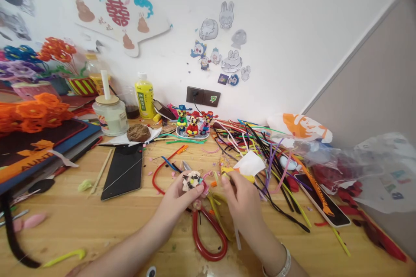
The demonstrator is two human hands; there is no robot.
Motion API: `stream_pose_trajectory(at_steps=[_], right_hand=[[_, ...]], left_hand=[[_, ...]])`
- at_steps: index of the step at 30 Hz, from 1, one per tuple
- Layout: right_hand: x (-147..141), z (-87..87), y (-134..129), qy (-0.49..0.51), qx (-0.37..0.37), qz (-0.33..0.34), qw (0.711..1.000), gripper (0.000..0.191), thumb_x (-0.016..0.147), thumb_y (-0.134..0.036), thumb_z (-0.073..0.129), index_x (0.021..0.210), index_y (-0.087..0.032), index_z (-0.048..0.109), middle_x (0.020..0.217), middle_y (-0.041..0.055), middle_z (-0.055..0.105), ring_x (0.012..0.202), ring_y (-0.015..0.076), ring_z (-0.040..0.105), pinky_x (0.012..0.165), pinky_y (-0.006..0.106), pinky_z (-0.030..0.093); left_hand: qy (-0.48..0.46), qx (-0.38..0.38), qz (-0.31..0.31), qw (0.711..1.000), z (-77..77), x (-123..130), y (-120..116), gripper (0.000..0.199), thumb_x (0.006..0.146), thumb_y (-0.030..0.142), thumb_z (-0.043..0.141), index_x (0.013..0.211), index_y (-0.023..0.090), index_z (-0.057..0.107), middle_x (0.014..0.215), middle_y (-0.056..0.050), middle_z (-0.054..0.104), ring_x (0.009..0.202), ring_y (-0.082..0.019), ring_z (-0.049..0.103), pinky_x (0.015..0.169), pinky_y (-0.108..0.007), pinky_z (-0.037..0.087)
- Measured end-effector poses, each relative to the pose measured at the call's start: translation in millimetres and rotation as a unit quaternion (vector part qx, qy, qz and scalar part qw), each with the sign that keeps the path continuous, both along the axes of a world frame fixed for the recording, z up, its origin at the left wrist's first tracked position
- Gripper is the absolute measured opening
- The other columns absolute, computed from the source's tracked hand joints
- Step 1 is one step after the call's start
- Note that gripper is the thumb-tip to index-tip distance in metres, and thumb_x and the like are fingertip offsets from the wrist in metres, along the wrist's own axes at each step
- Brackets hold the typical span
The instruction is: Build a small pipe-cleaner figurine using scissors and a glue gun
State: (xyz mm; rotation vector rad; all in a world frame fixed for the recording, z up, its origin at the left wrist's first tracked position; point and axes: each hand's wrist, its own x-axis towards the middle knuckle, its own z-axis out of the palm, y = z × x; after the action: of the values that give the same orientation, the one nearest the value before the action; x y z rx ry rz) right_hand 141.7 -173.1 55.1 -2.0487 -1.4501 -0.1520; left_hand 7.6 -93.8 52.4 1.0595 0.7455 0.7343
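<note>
Here we are at a wooden surface (130, 225), both bare hands at work near its middle. The left hand (183, 192) has its grip clamped on a small cream piece (192, 181) dotted with black, yellow and teal bits, thumb across its side. That piece sits in front of the person, just above a red loop (211, 259) which lies on the surface. The right hand (243, 201) is right beside it, thumb and forefinger drawn in close; I can't tell whether they are clamped on anything. A clear thin stick (238, 239) shows below this hand, a yellow-green strip (215, 210) curves between the two hands, and a bracelet (286, 264) circles the right wrist.

Over to the left, a black tablet (123, 171) lies flat, with a pale wooden stick (101, 171) just beside it. Further back come a lidded jar (111, 117), a yellow bottle (145, 98) and a brown lump (138, 132) on white paper (113, 140). Orange fuzzy flowers (35, 112) crowd the far left.

Straight ahead, three little figures (193, 124) in green, red and pink stand together on a small tray (203, 136). To the right, it's a tangle of coloured fuzzy stems (273, 169), with a white-edged phone (338, 216) and clear plastic bags (377, 173) beyond. Behind it all, cut-out drawings (226, 15) dot the white wall (286, 43).
</note>
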Motion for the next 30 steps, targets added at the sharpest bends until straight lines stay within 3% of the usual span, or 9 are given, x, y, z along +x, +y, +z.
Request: stream_pose_trajectory(at_steps=[3, 8, 11, 14, 20, 22, 25, 28, 30], right_hand=[[13, -8.1, 8, 0.016, 0.01, -0.017, 1.0, 0.027, 0.086, -0.024, 0.034, 0.096, -0.013, 0.056, 0.085, 0.0089, 0.062, 0.081, 0.02, 0.055, 0.069, 0.03, 0.041], [29, -32.4, 22, 0.032, -0.029, 0.057, 0.997, 0.041, 0.076, -0.005, 0.036, 0.115, -0.008, 0.048, 0.11, 0.0145, 0.055, 0.105, 0.021, 0.047, 0.091, 0.038, 0.035], [24, -34.8, 24, 0.037, -0.03, 0.107, 0.993, 0.045, 0.072, 0.001, 0.038, 0.112, -0.013, 0.052, 0.107, 0.0103, 0.056, 0.105, 0.0188, 0.047, 0.091, 0.036, 0.036], [17, -28.7, 23, 0.036, -0.02, 0.126, 0.991, 0.037, 0.07, 0.002, 0.042, 0.097, -0.015, 0.06, 0.096, 0.0074, 0.059, 0.096, 0.018, 0.05, 0.086, 0.032, 0.039], [36, -12.8, 21, 0.069, 0.037, 0.047, 0.996, 0.025, 0.076, -0.006, 0.042, 0.087, -0.014, 0.062, 0.088, 0.0077, 0.062, 0.086, 0.0178, 0.055, 0.079, 0.031, 0.042], [38, -7.9, 17, 0.114, 0.001, 0.06, 0.992, 0.022, 0.076, -0.009, 0.042, 0.084, -0.015, 0.062, 0.083, 0.006, 0.064, 0.078, 0.0161, 0.058, 0.072, 0.028, 0.044], [17, -3.4, 5, 0.114, -0.126, 0.168, 0.971, 0.019, 0.072, -0.014, 0.049, 0.085, -0.02, 0.061, 0.075, 0.0018, 0.065, 0.066, 0.0155, 0.06, 0.06, 0.024, 0.045], [-18, -5.3, -3, -0.04, -0.193, 0.129, 0.972, 0.033, 0.057, -0.018, 0.062, 0.089, -0.017, 0.059, 0.087, 0.0108, 0.063, 0.074, 0.0268, 0.06, 0.062, 0.034, 0.046], [-33, -10.8, -3, -0.075, -0.252, 0.077, 0.962, 0.045, 0.052, -0.014, 0.062, 0.097, -0.015, 0.057, 0.089, 0.0156, 0.062, 0.072, 0.0305, 0.061, 0.058, 0.035, 0.046]], left_hand=[[-0.043, -0.032, 0.012, 0.998, 0.1, -3, 1, 0.028, 0.057, 0.026, 0.069, 0.079, 0.017, 0.055, 0.064, 0.003, 0.061, 0.055, -0.012, 0.053, 0.053, -0.022, 0.042], [-0.137, -0.095, 0.009, 0.986, 4.7, -8, 3, 0.01, 0.064, 0.02, 0.063, 0.067, 0.016, 0.055, 0.061, 0.001, 0.058, 0.057, -0.011, 0.052, 0.057, -0.022, 0.042], [-0.178, -0.121, -0.008, 0.977, 7.2, -11, 6, 0.01, 0.066, 0.019, 0.061, 0.061, 0.014, 0.054, 0.059, 0.0, 0.057, 0.056, -0.011, 0.051, 0.056, -0.023, 0.043], [-0.18, -0.129, -0.001, 0.975, 6.2, -12, 8, 0.009, 0.067, 0.018, 0.06, 0.061, 0.014, 0.056, 0.061, -0.001, 0.058, 0.058, -0.012, 0.052, 0.055, -0.023, 0.043], [-0.179, -0.126, 0.012, 0.976, 5.6, -13, 13, 0.009, 0.068, 0.019, 0.061, 0.062, 0.014, 0.057, 0.061, -0.001, 0.057, 0.059, -0.012, 0.053, 0.053, -0.021, 0.042], [-0.191, -0.106, 0.006, 0.976, 6.7, -13, 15, 0.012, 0.069, 0.02, 0.061, 0.059, 0.014, 0.056, 0.059, 0.0, 0.055, 0.058, -0.011, 0.052, 0.051, -0.021, 0.041], [-0.203, -0.079, 0.008, 0.976, 7.9, -13, 20, 0.014, 0.07, 0.021, 0.06, 0.059, 0.013, 0.057, 0.058, 0.001, 0.054, 0.054, -0.009, 0.048, 0.049, -0.02, 0.039], [-0.21, -0.064, 0.024, 0.975, 9.4, -14, 26, 0.011, 0.069, 0.022, 0.061, 0.063, 0.013, 0.057, 0.061, 0.001, 0.055, 0.051, -0.007, 0.045, 0.046, -0.019, 0.037], [-0.215, -0.053, 0.036, 0.975, 11.6, -14, 28, 0.014, 0.069, 0.023, 0.061, 0.061, 0.013, 0.054, 0.06, 0.002, 0.054, 0.05, -0.007, 0.045, 0.045, -0.019, 0.036]])
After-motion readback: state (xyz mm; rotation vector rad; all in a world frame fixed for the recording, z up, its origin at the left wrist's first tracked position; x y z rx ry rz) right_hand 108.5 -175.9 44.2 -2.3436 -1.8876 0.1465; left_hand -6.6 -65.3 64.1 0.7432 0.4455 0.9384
